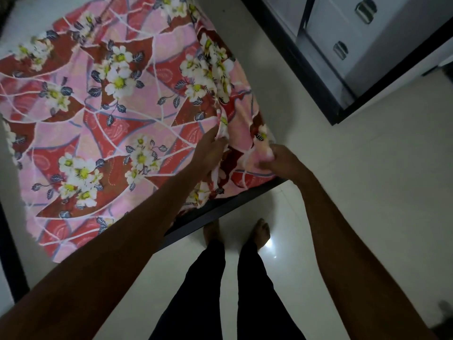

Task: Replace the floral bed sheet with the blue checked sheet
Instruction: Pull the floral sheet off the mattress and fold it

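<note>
Floral bed sheet lies on the bed: thin soft cotton, pink/red panels, white blossoms, mostly flat but rucked into ridges at the near corner. Left hand pinches a raised fold there. Right hand is fisted round the bunched corner cloth, just beside the left. Dark straight-edged bed frame runs beneath. Glossy pale tile floor. Grey cabinet with recessed metal handles stands well apart.

We see a matt cloth sheet, glossy floor tiles, and shiny metal handles.
</note>
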Tool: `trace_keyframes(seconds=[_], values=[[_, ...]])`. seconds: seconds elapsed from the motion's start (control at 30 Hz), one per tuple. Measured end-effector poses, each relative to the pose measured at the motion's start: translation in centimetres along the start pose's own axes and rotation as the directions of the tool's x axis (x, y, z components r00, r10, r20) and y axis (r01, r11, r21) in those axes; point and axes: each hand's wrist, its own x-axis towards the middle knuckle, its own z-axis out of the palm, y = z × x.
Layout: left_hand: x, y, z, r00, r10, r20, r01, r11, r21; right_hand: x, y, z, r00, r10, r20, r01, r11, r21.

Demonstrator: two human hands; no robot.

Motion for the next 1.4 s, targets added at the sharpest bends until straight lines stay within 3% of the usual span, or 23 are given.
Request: trace_keyframes(seconds=[0.07,0.13,0.2,0.27,0.33,0.37,0.43,0.5,0.53,0.6,0.67,0.77,0.83,0.9,0.97,1.07,1.17,1.23,1.33,1.37,1.4], values=[[-0.1,-0.2,0.8,0.999,0.032,0.001,-0.032,0.999,0.042,-0.4,2.0,-0.2,0.975,0.184,0.121,-0.144,0.949,-0.281],[-0.1,-0.7,1.7,0.999,0.047,-0.024,-0.045,0.997,0.067,-0.9,3.9,-0.6,0.915,0.382,0.132,-0.288,0.845,-0.45],[-0.4,-0.9,2.8,0.999,0.05,-0.016,-0.049,0.995,0.093,-1.2,5.6,-1.2,0.897,0.441,-0.008,-0.374,0.751,-0.545],[-0.9,-0.9,4.3,0.997,0.076,0.013,-0.076,0.992,0.102,-1.5,6.5,-1.7,0.887,0.388,-0.25,-0.458,0.677,-0.576],[-1.2,-0.9,6.0,0.996,0.067,0.056,-0.072,0.994,0.082,-1.7,6.8,-1.9,0.842,0.319,-0.434,-0.529,0.644,-0.553],[-1.2,-0.8,6.9,0.996,0.047,0.081,-0.054,0.995,0.085,-1.7,7.0,-1.8,0.837,0.298,-0.46,-0.529,0.656,-0.539],[-0.7,-0.9,8.7,0.994,0.012,0.113,-0.022,0.995,0.095,-1.3,7.1,-1.3,0.877,0.204,-0.435,-0.407,0.796,-0.449],[-0.1,-0.7,10.1,0.993,-0.015,0.118,0.0,0.993,0.119,-0.9,6.5,0.0,0.919,0.066,-0.389,-0.159,0.964,-0.212],[0.2,-0.5,10.4,0.993,-0.039,0.115,0.023,0.99,0.139,-1.0,5.9,0.9,0.942,0.056,-0.332,-0.072,0.997,-0.037],[0.9,-0.4,10.5,0.992,-0.078,0.101,0.066,0.991,0.119,-1.3,5.3,3.1,0.988,0.102,-0.119,-0.06,0.947,0.314],[1.5,-0.4,10.5,0.989,-0.11,0.099,0.103,0.992,0.069,-1.9,5.7,5.0,0.981,0.188,0.04,-0.183,0.848,0.497],[2.6,-0.8,10.4,0.986,-0.139,0.093,0.133,0.989,0.065,-2.4,7.0,7.7,0.925,0.364,0.111,-0.33,0.621,0.711],[2.8,-0.7,10.3,0.979,-0.184,0.088,0.181,0.983,0.033,-2.7,7.3,8.7,0.921,0.389,0.012,-0.271,0.618,0.738],[2.8,-0.6,10.0,0.968,-0.228,0.106,0.228,0.974,0.013,-3.0,6.9,8.4,0.926,0.325,-0.194,-0.096,0.696,0.711],[2.8,-0.3,10.2,0.961,-0.233,0.151,0.234,0.972,0.007,-3.1,7.3,7.7,0.927,0.247,-0.282,0.026,0.708,0.706],[2.5,0.6,10.6,0.973,-0.167,0.162,0.166,0.986,0.016,-2.1,5.7,6.3,0.947,0.185,-0.261,-0.003,0.82,0.572],[2.7,0.7,10.3,0.977,-0.141,0.162,0.136,0.99,0.041,-1.5,4.2,4.8,0.921,0.264,-0.285,-0.118,0.89,0.441],[2.6,0.9,11.2,0.98,-0.155,0.123,0.151,0.988,0.041,-2.0,5.2,4.0,0.908,0.29,-0.303,-0.062,0.808,0.585],[2.1,1.2,12.9,0.992,0.024,-0.121,-0.038,0.993,-0.113,-4.5,8.2,2.7,0.84,0.436,-0.322,0.054,0.524,0.85],[2.4,0.8,13.1,0.996,0.061,-0.072,-0.064,0.997,-0.045,-5.4,9.4,2.1,0.81,0.49,-0.323,0.081,0.452,0.888],[2.3,0.4,13.3,0.995,0.009,0.095,-0.008,1.0,-0.01,-6.1,10.6,1.5,0.771,0.537,-0.342,0.096,0.432,0.897]])
